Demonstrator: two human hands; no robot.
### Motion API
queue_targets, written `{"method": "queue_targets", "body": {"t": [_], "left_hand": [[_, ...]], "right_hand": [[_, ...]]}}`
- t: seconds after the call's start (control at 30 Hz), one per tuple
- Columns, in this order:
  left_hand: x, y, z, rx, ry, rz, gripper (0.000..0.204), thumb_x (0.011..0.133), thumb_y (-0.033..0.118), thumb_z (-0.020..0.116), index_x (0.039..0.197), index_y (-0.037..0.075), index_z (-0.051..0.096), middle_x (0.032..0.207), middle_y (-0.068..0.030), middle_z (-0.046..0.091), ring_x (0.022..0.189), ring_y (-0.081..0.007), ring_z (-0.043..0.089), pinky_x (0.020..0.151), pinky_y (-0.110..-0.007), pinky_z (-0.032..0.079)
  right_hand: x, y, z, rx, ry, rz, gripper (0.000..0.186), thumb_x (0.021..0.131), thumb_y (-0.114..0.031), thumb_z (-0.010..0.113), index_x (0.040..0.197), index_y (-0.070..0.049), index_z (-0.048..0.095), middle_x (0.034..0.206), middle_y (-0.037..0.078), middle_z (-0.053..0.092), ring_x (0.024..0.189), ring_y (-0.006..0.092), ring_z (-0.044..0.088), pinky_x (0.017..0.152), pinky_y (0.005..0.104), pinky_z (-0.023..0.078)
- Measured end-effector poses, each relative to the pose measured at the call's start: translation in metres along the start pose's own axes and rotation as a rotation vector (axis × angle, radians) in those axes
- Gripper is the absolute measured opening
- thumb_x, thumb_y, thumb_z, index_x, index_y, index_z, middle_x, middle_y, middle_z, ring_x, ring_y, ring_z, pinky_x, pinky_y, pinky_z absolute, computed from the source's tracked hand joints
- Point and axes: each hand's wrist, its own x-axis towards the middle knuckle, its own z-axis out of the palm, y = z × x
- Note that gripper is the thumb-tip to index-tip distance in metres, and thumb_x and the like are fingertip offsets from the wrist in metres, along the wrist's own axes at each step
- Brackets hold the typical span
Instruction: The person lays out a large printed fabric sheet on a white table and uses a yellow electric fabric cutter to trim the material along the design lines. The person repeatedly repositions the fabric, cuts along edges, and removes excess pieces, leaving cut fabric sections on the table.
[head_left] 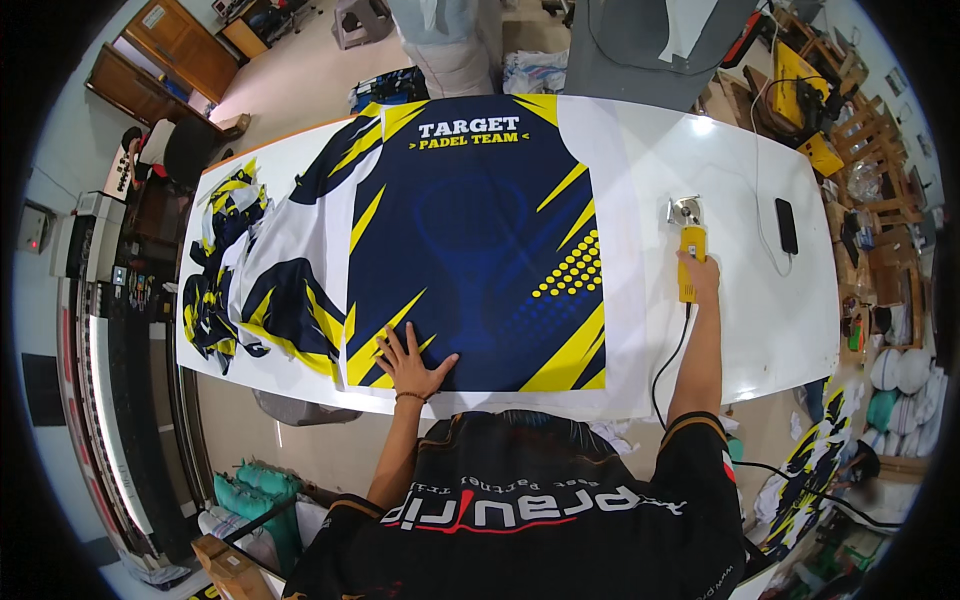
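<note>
A printed navy, yellow and white fabric panel (475, 260) lies flat on the white tabletop (775, 330). My left hand (410, 362) rests with spread fingers on the panel's lower left. My right hand (702, 270) grips a yellow electric rotary cutter (691, 255), its round blade head upward, on the white surface right of the navy print. A dark cord hangs from the cutter. Left of the panel, more printed fabric (300, 270) lies loosely, with a crumpled heap of scraps (215, 300) at the table's left end.
A black phone (786, 226) on a white cable lies at the table's right. A grey machine (640, 45) stands beyond it. A black chair (183, 155) and long machinery (97, 400) are at left. Green sacks (250, 500) sit below. Wooden pieces and rolls crowd the right side.
</note>
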Motion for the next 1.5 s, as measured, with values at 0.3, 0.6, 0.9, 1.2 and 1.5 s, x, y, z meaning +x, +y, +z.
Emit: {"method": "queue_targets", "body": {"t": [0.3, 0.6, 0.9, 1.2, 1.5], "left_hand": [[-0.032, -0.033, 0.015, -0.037, 0.040, -0.270, 0.107, 0.086, 0.082, 0.055, 0.167, 0.020, 0.022, 0.172, -0.0241, 0.003, 0.155, -0.0560, -0.003, 0.119, -0.075, 0.002], [-0.040, -0.048, 0.026, -0.009, 0.232, -0.028, 0.096, 0.094, 0.070, 0.056, 0.163, 0.009, 0.030, 0.170, -0.0280, 0.010, 0.157, -0.0502, 0.003, 0.124, -0.066, 0.006], [-0.037, -0.050, 0.030, -0.080, 0.351, 0.249, 0.074, 0.099, 0.050, 0.059, 0.155, 0.004, 0.043, 0.164, -0.0259, 0.030, 0.155, -0.0439, 0.020, 0.125, -0.063, 0.012], [-0.037, -0.050, 0.029, -0.165, 0.420, 0.289, 0.062, 0.099, 0.041, 0.063, 0.146, 0.003, 0.051, 0.158, -0.0250, 0.038, 0.150, -0.0443, 0.029, 0.124, -0.061, 0.018], [-0.038, -0.047, 0.028, -0.224, 0.445, 0.283, 0.057, 0.098, 0.039, 0.065, 0.141, 0.003, 0.056, 0.155, -0.0243, 0.042, 0.147, -0.0450, 0.034, 0.123, -0.061, 0.020]], "right_hand": [[-0.145, 0.047, -0.033, 0.624, -0.286, -0.001, 0.047, 0.083, -0.013, 0.078, 0.119, 0.000, 0.049, 0.090, 0.012, 0.066, 0.074, 0.0238, 0.072, 0.055, 0.0363, 0.058], [-0.348, 0.141, 0.003, 0.335, 0.023, 0.002, 0.058, 0.072, -0.013, 0.085, 0.121, 0.000, 0.058, 0.098, 0.012, 0.068, 0.083, 0.0244, 0.068, 0.076, 0.0365, 0.057], [-0.462, 0.147, -0.005, -0.026, 0.035, -0.049, 0.073, 0.070, -0.020, 0.085, 0.133, -0.002, 0.055, 0.107, 0.023, 0.071, 0.098, 0.0396, 0.071, 0.086, 0.0452, 0.056], [-0.468, 0.124, 0.009, -0.343, -0.015, -0.091, 0.081, 0.076, -0.021, 0.076, 0.147, -0.006, 0.040, 0.115, 0.029, 0.066, 0.105, 0.0497, 0.065, 0.086, 0.0556, 0.053], [-0.443, 0.108, 0.011, -0.359, -0.083, -0.073, 0.084, 0.075, -0.022, 0.075, 0.148, -0.007, 0.036, 0.099, 0.030, 0.070, 0.094, 0.0525, 0.067, 0.081, 0.0591, 0.053]]}}
